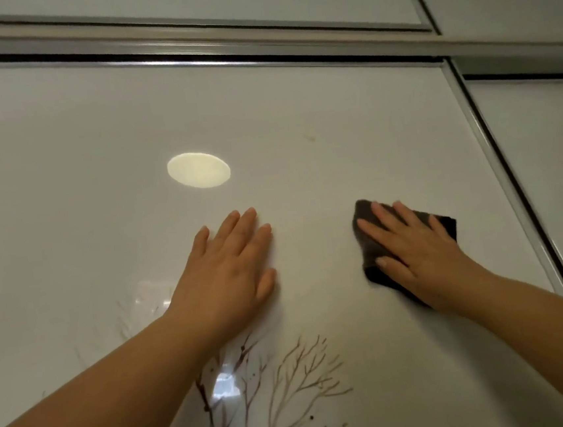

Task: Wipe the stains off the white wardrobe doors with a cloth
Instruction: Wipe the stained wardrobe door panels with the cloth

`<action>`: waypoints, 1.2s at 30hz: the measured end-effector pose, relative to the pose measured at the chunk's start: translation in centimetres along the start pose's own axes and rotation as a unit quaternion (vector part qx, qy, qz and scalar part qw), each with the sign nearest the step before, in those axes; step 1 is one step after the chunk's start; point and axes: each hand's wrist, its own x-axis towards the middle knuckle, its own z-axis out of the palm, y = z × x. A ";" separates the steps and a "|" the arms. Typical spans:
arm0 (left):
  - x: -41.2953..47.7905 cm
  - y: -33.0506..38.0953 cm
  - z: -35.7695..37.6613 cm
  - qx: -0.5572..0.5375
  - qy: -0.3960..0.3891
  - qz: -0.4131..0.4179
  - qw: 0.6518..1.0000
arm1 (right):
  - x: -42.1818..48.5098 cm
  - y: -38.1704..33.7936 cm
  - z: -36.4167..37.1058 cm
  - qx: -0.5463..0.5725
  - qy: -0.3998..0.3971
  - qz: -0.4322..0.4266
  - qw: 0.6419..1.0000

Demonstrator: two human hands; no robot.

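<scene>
White wardrobe door fills my view, with both hands flat against it. Its metal frame runs right of my right hand. A brown tree print sits below the hands, partly under my left forearm. Left hand: released, fingers straight, palm on bare panel. Right hand: fingers spread straight, pressing the dark cloth onto the door, apart from the left hand. Oval light reflection above the left hand. Faint smudge higher, between both hands.
</scene>
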 end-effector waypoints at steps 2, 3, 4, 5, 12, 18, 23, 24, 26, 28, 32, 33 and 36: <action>0.0 -0.4 0.4 0.003 0.005 -0.001 1.000 | 1.9 -1.2 -0.4 0.028 0.003 0.053 0.998; -0.1 -0.6 0.6 0.002 0.006 -0.004 1.000 | 2.5 -2.4 -0.3 0.039 0.009 0.062 0.997; -0.1 -0.7 0.7 -0.001 0.008 -0.005 1.000 | 2.6 -3.7 -0.2 0.041 0.014 0.051 0.998; -0.2 -0.8 0.9 -0.003 0.008 -0.005 1.000 | 2.3 -4.9 0.1 0.037 0.014 0.025 0.999; -0.3 -1.0 1.1 0.006 0.017 0.003 1.000 | -3.9 -1.4 1.4 -0.017 -0.010 -0.107 0.994; 0.2 -0.2 1.2 -0.013 0.026 0.000 1.000 | 2.4 1.0 -0.8 0.036 -0.002 0.098 0.995; 1.2 1.3 1.0 -0.021 0.040 0.017 0.999 | 2.5 -4.1 0.1 0.035 0.010 0.036 0.999; 1.5 1.8 0.9 -0.020 0.045 0.019 0.999 | 0.9 -4.8 0.6 0.027 0.009 -0.010 1.000; 2.1 3.0 0.7 -0.020 0.055 0.023 0.998 | -2.9 -4.6 1.6 0.016 -0.002 -0.102 0.995; 2.7 4.2 0.7 -0.016 0.062 0.029 0.998 | -5.8 -1.8 2.4 -0.006 -0.018 -0.156 0.988; 4.0 6.8 1.1 -0.018 0.072 0.032 0.997 | -6.1 6.4 1.1 -0.022 -0.006 -0.088 0.996; 4.4 7.4 1.2 -0.020 0.071 0.033 0.997 | -4.8 8.0 0.4 -0.015 -0.006 -0.053 0.998; 5.7 9.8 1.9 -0.027 0.070 0.032 0.997 | -0.2 10.4 -1.1 0.014 -0.005 0.028 1.000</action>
